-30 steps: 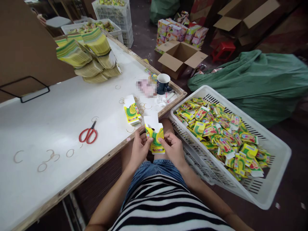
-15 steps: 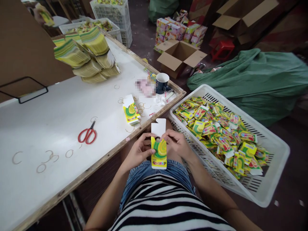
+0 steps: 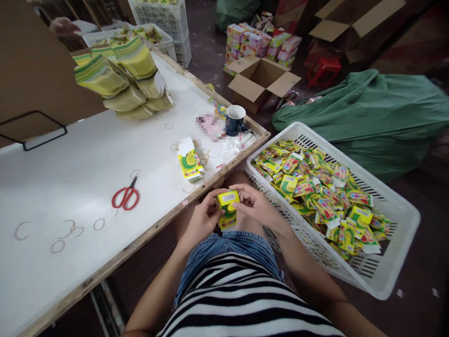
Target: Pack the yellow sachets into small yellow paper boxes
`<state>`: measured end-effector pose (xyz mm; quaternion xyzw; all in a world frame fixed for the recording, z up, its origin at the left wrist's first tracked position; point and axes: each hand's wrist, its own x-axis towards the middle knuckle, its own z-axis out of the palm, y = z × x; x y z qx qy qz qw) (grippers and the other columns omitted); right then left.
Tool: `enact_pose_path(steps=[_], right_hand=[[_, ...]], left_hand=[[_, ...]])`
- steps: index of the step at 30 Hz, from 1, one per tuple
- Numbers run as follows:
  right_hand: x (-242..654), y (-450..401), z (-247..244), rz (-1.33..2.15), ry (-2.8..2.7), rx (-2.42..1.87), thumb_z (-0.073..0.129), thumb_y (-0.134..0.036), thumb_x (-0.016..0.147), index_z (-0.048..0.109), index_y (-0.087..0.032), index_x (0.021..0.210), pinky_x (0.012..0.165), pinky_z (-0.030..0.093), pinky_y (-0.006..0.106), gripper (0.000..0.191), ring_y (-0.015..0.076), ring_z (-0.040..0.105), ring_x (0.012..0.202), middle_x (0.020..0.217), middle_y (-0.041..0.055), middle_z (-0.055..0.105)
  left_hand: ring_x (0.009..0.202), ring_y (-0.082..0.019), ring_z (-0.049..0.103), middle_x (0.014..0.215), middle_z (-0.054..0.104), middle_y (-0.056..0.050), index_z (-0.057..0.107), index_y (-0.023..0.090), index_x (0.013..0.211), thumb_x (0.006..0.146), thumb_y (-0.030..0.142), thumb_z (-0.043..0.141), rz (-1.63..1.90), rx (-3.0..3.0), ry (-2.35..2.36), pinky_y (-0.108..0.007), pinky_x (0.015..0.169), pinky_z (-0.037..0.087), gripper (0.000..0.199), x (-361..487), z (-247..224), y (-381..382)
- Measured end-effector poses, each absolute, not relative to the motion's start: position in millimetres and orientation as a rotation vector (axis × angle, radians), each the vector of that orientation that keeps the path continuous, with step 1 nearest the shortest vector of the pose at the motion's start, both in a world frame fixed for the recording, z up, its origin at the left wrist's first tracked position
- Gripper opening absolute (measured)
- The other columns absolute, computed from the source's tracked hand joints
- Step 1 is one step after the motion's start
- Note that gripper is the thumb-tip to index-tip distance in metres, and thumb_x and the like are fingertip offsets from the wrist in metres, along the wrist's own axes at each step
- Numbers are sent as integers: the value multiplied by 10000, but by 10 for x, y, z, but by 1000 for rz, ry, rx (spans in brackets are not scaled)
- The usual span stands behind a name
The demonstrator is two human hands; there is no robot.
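A small yellow and green carton (image 3: 228,219) is held between my two hands above my lap, with its barcoded top flap folded over towards me. My left hand (image 3: 204,216) pinches the carton's left side, thumb on the front. My right hand (image 3: 257,207) grips the upper right, its thumb pressed at the flap's edge and its fingers curled behind. On the table just ahead, flat cartons (image 3: 190,161) of the same print lie in a small pile. To my right stands a white slatted basket (image 3: 393,276) holding many filled-looking yellow cartons (image 3: 315,192).
Red-handled scissors (image 3: 126,196) and several rubber bands (image 3: 99,224) lie on the white table (image 3: 87,173). Bundled flat cartons (image 3: 129,79) are stacked at its back. A dark mug (image 3: 234,120) stands near the corner. Beyond are an open cardboard box (image 3: 250,93) and a green sack (image 3: 365,117). Another person's hand (image 3: 64,28) shows top left.
The carton's white top flap, upright before, is now folded down, showing the barcode face. My right thumb has moved onto it. The other person's hand no longer shows a yellow pack.
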<state>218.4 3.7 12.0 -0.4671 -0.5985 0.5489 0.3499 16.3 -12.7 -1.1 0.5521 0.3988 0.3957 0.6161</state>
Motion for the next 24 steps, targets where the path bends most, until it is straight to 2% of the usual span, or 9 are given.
enact_pose_path(steps=[3, 6, 12, 18, 20, 24], right_hand=[[2146, 63, 129, 1389, -1604, -1269, 643, -268, 811, 541, -214, 1151, 508, 299, 235, 359, 98, 404, 502, 621, -94, 445], [2114, 88, 153, 1287, -1652, -1335, 607, -228, 797, 524, -218, 1078, 519, 308, 240, 293, 104, 417, 498, 591, -103, 419], [2066, 76, 145, 1213, -1731, -1346, 633, -243, 777, 496, -227, 1132, 547, 353, 252, 381, 128, 473, 537, 620, -94, 483], [2027, 53, 139, 1027, -1748, -1487, 631, -224, 782, 553, -245, 1123, 553, 355, 266, 350, 148, 491, 530, 589, -88, 464], [2043, 55, 130, 1031, -1734, -1425, 643, -257, 807, 587, -244, 1157, 559, 377, 269, 355, 148, 500, 556, 656, -56, 535], [2049, 30, 40, 1177, -1601, -1233, 605, -329, 889, 644, -225, 1146, 640, 470, 281, 280, 162, 593, 715, 926, 33, 672]], left_hand=[[1099, -240, 668, 1257, 663, -113, 472, 246, 1417, 900, 212, 619, 879, 1277, 898, -372, 934, 559, 539, 182, 1, -143], [1116, -241, 661, 1284, 647, -117, 439, 256, 1444, 910, 194, 593, 857, 1255, 875, -381, 944, 553, 559, 176, 7, -141], [1151, -245, 644, 1308, 641, -107, 455, 261, 1425, 874, 176, 640, 874, 1197, 842, -381, 959, 540, 587, 177, 16, -129], [1083, -219, 670, 1231, 680, -100, 493, 239, 1385, 884, 191, 632, 906, 1190, 861, -340, 928, 540, 522, 163, 29, -105], [1044, -210, 682, 1180, 699, -94, 506, 229, 1356, 871, 214, 665, 939, 1165, 866, -307, 873, 551, 511, 135, 28, -83], [958, -213, 708, 1089, 727, -88, 526, 213, 1309, 816, 271, 748, 956, 1091, 853, -295, 803, 571, 544, 165, 8, -86]])
